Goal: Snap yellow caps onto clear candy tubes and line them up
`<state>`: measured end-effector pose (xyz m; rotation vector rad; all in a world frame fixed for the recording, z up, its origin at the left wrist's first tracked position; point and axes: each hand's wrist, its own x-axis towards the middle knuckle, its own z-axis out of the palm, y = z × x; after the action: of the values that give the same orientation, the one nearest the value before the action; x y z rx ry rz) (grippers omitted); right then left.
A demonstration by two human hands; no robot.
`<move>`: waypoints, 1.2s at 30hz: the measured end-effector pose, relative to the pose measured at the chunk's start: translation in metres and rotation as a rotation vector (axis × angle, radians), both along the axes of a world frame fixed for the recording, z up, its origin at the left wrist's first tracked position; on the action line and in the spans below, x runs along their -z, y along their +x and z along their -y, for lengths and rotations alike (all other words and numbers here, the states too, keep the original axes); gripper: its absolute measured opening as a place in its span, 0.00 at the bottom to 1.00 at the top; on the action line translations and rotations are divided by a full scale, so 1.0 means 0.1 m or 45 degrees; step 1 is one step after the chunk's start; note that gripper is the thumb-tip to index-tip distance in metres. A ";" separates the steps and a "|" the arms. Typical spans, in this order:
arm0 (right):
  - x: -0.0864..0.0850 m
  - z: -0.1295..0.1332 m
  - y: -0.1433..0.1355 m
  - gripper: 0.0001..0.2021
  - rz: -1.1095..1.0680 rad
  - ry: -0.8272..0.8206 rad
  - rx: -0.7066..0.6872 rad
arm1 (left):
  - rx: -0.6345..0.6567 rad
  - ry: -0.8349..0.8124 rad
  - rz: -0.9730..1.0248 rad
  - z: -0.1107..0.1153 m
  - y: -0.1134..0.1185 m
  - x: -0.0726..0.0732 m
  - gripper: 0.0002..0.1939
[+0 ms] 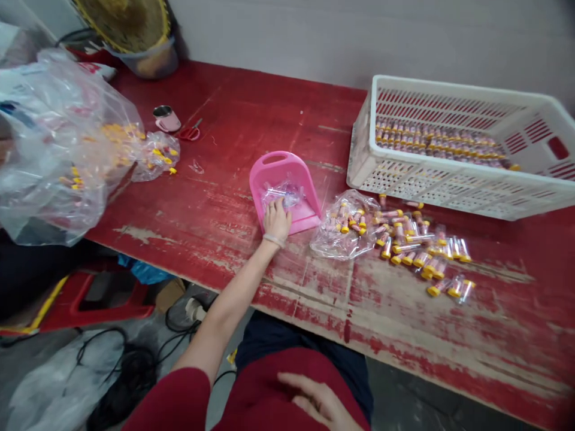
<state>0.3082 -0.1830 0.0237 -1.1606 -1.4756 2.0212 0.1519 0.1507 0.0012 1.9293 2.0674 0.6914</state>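
Note:
My left hand [277, 221] reaches into a pink dustpan [275, 158] on the red table. Its fingers look outstretched and slightly apart, their tips touching clear plastic pieces [282, 193], some tube-like, in the pan. My right hand [317, 400] is low in front of my body, fingers apart, holding nothing. Just right of the dustpan lies an opened clear plastic bag [330, 244] with small yellow-capped tubes [354, 221] in it. Many more yellow-capped tubes [420, 257] with pinkish contents are strewn beside the bag.
A white plastic crate [449, 170] holding rows of tubes stands at the back right. To the left are a large clear bag [67, 120] of yellow caps, a smaller bag [155, 157], a pink mug [167, 120] and red-handled scissors [191, 133]. A red stool [112, 293] stands below.

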 end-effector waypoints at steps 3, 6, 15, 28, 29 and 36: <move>-0.09 -0.23 0.10 0.14 0.209 0.183 0.208 | -0.015 -0.189 0.026 -0.22 0.21 0.03 0.25; -0.28 -0.94 0.42 0.17 0.524 0.451 0.865 | -0.051 -0.181 0.220 -0.18 0.24 0.12 0.29; 0.18 -2.91 0.88 0.08 1.070 0.915 1.010 | -0.259 -0.284 1.357 0.90 0.33 0.21 0.17; 0.01 -1.83 0.80 0.15 0.514 0.643 1.220 | -0.167 -0.510 2.173 1.08 0.67 -0.17 0.26; 0.02 -1.75 0.71 0.15 0.435 0.572 1.254 | -0.132 -0.494 2.143 1.11 0.70 -0.17 0.28; 0.07 -1.72 0.34 0.16 0.225 0.364 1.377 | 0.112 -0.443 1.839 1.28 0.72 -0.20 0.32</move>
<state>0.3421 -0.0106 0.0170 -1.5490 -0.8197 0.9597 0.2244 0.0228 0.0209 0.7668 1.0273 1.1083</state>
